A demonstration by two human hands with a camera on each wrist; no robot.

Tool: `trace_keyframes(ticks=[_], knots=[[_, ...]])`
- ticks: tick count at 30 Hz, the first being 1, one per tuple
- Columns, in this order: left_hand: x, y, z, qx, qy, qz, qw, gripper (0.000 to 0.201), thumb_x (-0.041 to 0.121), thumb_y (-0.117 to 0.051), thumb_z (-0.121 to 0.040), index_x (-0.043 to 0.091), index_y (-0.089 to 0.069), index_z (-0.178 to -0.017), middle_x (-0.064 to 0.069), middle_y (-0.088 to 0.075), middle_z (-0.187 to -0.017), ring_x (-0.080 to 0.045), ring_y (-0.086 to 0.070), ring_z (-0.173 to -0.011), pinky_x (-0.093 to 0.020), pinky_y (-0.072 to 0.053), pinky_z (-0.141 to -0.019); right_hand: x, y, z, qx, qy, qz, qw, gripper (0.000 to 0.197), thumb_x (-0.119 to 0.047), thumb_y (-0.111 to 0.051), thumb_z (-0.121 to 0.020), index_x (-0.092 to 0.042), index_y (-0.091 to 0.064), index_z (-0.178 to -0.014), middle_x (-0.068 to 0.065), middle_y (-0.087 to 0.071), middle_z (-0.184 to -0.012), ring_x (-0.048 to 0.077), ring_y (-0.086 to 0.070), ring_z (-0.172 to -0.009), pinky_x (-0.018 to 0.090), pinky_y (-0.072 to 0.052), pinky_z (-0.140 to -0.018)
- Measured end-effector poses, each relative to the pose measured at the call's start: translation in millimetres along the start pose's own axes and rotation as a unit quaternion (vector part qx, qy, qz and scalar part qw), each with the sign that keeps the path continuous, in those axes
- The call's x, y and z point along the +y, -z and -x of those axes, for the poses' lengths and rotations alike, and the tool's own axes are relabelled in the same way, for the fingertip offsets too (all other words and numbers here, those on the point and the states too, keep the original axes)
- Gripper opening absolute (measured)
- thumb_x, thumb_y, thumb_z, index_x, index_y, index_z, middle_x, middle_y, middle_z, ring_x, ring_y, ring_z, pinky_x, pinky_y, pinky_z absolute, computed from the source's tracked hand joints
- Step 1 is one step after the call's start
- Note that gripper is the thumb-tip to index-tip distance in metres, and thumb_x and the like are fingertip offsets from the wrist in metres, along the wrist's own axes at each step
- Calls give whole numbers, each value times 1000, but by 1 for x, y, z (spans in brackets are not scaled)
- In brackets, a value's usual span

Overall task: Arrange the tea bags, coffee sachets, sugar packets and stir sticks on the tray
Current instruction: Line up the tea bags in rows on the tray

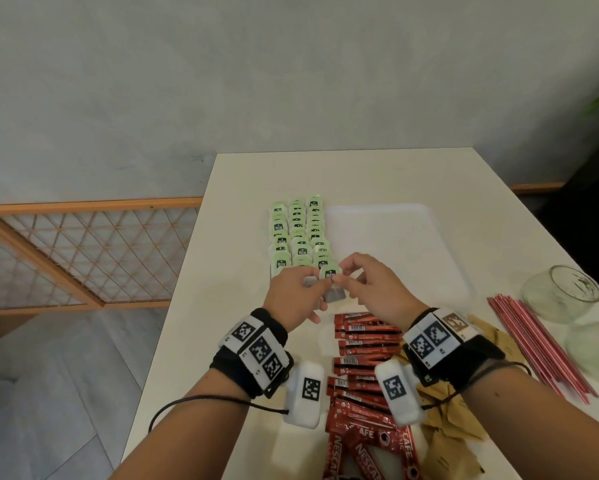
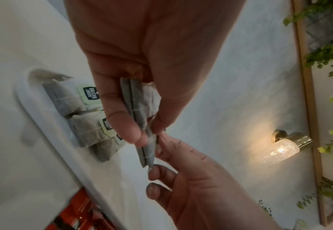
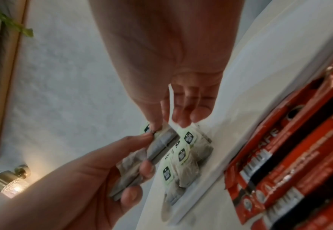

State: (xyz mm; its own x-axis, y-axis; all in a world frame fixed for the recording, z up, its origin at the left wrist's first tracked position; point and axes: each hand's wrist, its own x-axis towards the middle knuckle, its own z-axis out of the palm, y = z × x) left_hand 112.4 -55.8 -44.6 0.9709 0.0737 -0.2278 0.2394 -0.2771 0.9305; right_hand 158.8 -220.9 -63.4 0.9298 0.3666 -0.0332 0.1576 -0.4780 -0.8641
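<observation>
A white tray lies mid-table, with three rows of green-tagged tea bags along its left side. Just in front of it, my left hand pinches a small bunch of grey tea bags between thumb and fingers. My right hand pinches the green tag of the top held bag. In the right wrist view the right hand meets the bunch above the tea bag rows. Red coffee sachets, brown sugar packets and red stir sticks lie on the table.
Two glass jars lie at the right, beside the stir sticks. The tray's right part is bare. The table's left edge drops to a grey floor with a wooden lattice. A wall lamp glows behind.
</observation>
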Motion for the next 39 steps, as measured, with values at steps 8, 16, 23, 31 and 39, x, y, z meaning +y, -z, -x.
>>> trace_keyframes(ticks=[8, 16, 23, 31, 39], knots=[[-21, 28, -7, -40, 108, 129, 985, 23, 2, -55, -91, 6, -58, -114, -17, -67, -108, -23, -66, -83, -35, -61, -74, 21, 3, -12, -38, -49, 104, 993, 10, -27, -62, -94, -18, -63, -89, -3, -64, -87, 8, -57, -70, 20, -43, -66], [-36, 53, -18, -55, 96, 179, 978, 38, -11, -41, -95, 7, -52, -127, -16, -63, -122, -31, -61, -115, -30, -59, -82, 24, -7, -28, 9, -60, 64, 996, 11, -20, -65, -91, -18, -58, -83, 4, -67, -78, 13, -60, -62, 30, -56, -65], [-36, 51, -19, -23, 63, 154, 986, 38, -11, -54, -91, 5, -53, -126, -17, -70, -110, -28, -68, -103, -28, -59, -77, 23, -10, -32, 22, -75, 30, 996, 13, -22, -68, -90, -15, -58, -93, 2, -64, -85, 11, -58, -65, 26, -52, -59], [-22, 39, -12, 15, 18, 114, 993, 42, 0, -79, -75, 8, -62, -113, -4, -60, -66, -12, -62, -61, -25, -57, -61, -9, -10, -18, 9, -9, -37, 999, 10, -38, -70, -86, -28, -68, -88, -5, -68, -87, 9, -57, -69, 25, -49, -69], [-14, 28, -10, 145, -103, -104, 979, 30, 27, -82, -76, 22, -58, -91, 4, -57, -91, -8, -52, -70, -18, -43, -65, -25, -15, -14, 11, 12, -17, 1000, 22, -28, -68, -89, -11, -60, -78, 9, -67, -68, 25, -65, -65, 43, -57, -73]])
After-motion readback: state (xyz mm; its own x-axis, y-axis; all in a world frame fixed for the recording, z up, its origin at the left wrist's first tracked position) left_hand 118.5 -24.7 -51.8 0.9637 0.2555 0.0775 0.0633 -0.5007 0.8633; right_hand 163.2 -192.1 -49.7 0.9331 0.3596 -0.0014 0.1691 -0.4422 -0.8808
